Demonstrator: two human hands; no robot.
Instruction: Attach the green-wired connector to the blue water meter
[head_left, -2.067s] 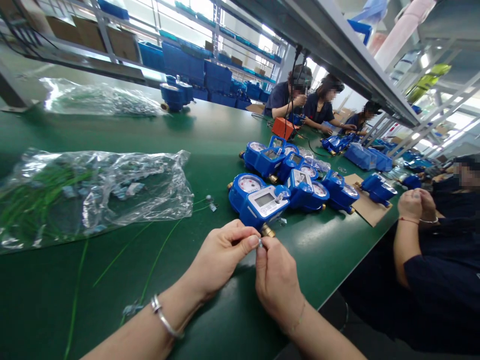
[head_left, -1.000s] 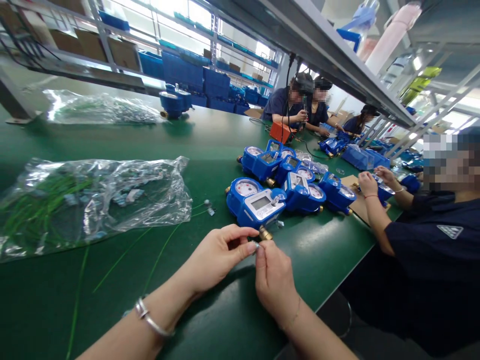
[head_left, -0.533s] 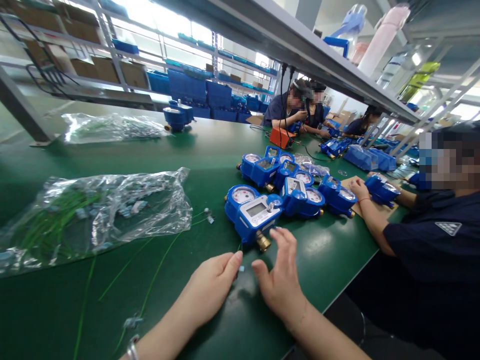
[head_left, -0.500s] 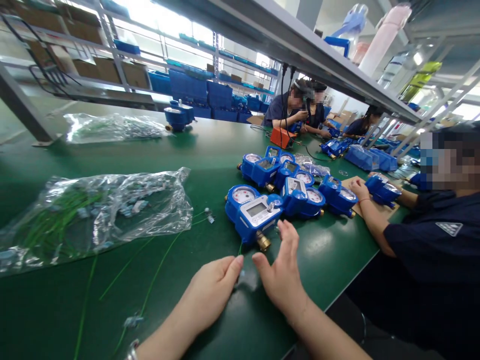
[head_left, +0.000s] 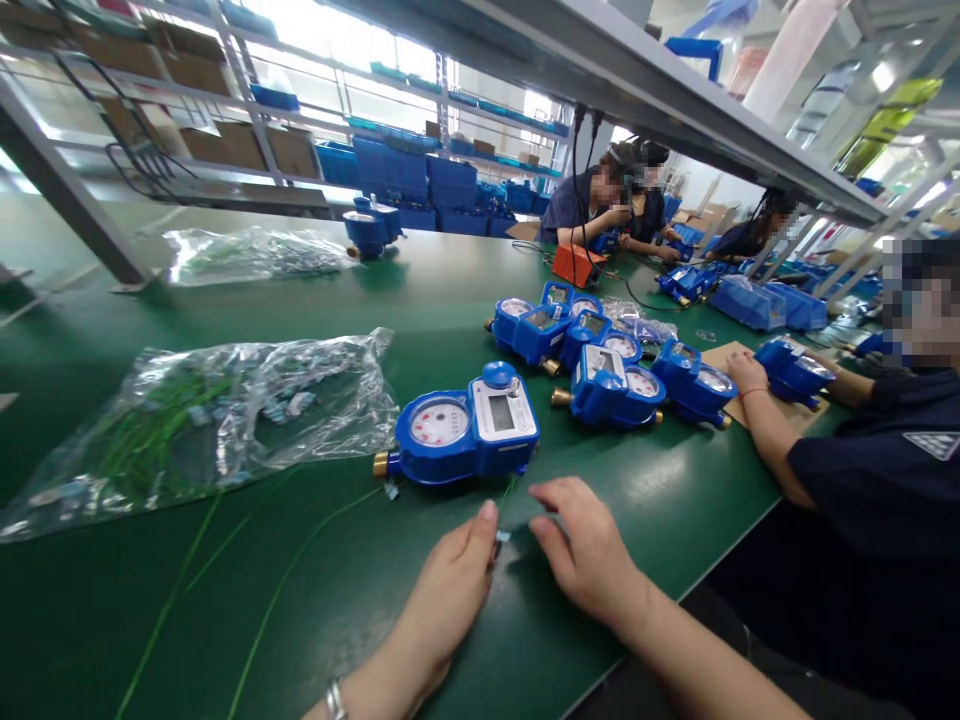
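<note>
Hands rest low on the green tabletop (head_left: 337,300), left hand (head_left: 450,590) and right hand (head_left: 592,555) loosely spread flanking a small seal tag (head_left: 501,537), just near of the blue meter (head_left: 461,432).

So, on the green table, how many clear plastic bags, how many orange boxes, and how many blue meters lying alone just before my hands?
clear plastic bags: 2
orange box: 1
blue meter alone before the hands: 1
Total: 4
</note>
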